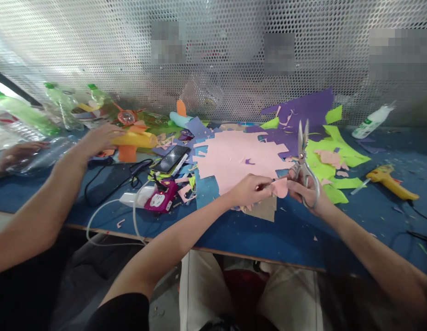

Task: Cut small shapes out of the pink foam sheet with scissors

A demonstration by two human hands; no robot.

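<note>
Between my two hands is a small pink paper piece (pixel 281 188) with a rounded edge. My left hand (pixel 252 189) pinches its left side. On its right side, the fingers of my right hand (pixel 298 186) touch the paper, and the same hand holds metal scissors (pixel 304 156) by the handles. The scissor blades point up and away from me, slightly apart. Below and behind my hands lies a large pink paper sheet (pixel 241 154) with cut, notched edges, on top of blue and brown sheets.
At left a co-worker's hand (pixel 99 138) is by a yellow roll (pixel 137 139); green-capped bottles (pixel 63 105) stand behind. A phone (pixel 171 159) and magenta power strip (pixel 160 196) lie left of the sheet. At right are lime paper (pixel 347 149), a glue bottle (pixel 373 121) and a yellow glue gun (pixel 392 182).
</note>
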